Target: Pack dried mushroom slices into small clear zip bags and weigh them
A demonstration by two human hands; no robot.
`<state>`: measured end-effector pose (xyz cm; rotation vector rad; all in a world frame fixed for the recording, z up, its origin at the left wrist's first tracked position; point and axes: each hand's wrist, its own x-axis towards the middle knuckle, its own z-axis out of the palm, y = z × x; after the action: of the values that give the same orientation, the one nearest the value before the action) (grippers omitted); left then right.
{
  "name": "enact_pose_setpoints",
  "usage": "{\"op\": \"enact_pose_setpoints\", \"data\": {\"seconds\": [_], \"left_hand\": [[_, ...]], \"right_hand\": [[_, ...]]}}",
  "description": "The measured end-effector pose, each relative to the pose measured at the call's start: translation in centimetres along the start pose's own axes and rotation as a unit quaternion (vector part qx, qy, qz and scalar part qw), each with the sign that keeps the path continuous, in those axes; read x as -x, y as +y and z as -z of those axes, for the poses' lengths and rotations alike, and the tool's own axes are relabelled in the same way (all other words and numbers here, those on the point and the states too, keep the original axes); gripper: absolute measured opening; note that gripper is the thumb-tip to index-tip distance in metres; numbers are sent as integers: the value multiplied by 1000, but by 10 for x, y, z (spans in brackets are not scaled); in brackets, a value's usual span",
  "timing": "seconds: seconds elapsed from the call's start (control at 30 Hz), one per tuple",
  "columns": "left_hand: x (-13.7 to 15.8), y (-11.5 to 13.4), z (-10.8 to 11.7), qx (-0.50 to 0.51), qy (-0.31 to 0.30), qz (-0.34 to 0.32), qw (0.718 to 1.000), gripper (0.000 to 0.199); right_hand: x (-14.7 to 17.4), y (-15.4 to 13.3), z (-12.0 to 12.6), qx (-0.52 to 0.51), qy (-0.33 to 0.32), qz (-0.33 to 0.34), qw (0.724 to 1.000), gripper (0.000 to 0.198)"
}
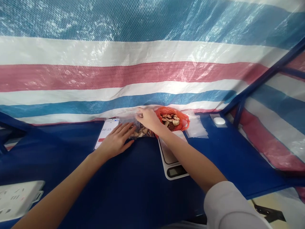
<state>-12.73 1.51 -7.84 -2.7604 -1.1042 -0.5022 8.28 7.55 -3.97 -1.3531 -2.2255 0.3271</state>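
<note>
A clear plastic bag [143, 131] with brown and cream dried slices in it lies flat at the back of the blue table. My left hand [116, 140] rests palm down over its left part, fingers stretched out and slightly spread. At the bag's upper right, my right hand [148, 119] has its fingers pinched together on the plastic; the exact grip is partly hidden. Just right of that hand sits an open red plastic bag [186, 122] full of similar dried slices [169, 120]. Under my right forearm is a white kitchen scale [168, 156], partly covered.
A phone [107, 127] with a running timer lies left of my left hand. Clear empty bags [197, 127] are stacked right of the red bag. Farther right is a white oval object [219, 121]. A white power strip [17, 198] is at the near left. Striped sheeting [133, 73] hangs behind.
</note>
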Motion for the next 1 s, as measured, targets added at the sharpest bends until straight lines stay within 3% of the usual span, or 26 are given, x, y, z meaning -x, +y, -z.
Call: {"op": "enact_pose_setpoints", "data": {"seconds": [0.07, 0.17, 0.27, 0.7, 0.87, 1.0], "left_hand": [[1, -6, -2, 1, -2, -1, 1000, 51], [-1, -13, -3, 16, -4, -7, 1000, 50], [-3, -15, -7, 34, -4, -7, 999, 50], [-9, -23, -15, 43, 26, 8, 999, 44], [-12, -17, -7, 29, 38, 12, 999, 42], [-15, 3, 1, 23, 75, 30, 996, 40]], "right_hand": [[20, -4, 5, 54, -25, -8, 998, 42], [48, -4, 3, 100, -71, 76, 990, 34], [65, 2, -7, 139, -57, 135, 979, 32], [58, 18, -17, 136, -53, 169, 975, 35], [64, 14, -5, 138, -38, 190, 971, 34], [80, 15, 12, 122, 1, 199, 972, 33]]}}
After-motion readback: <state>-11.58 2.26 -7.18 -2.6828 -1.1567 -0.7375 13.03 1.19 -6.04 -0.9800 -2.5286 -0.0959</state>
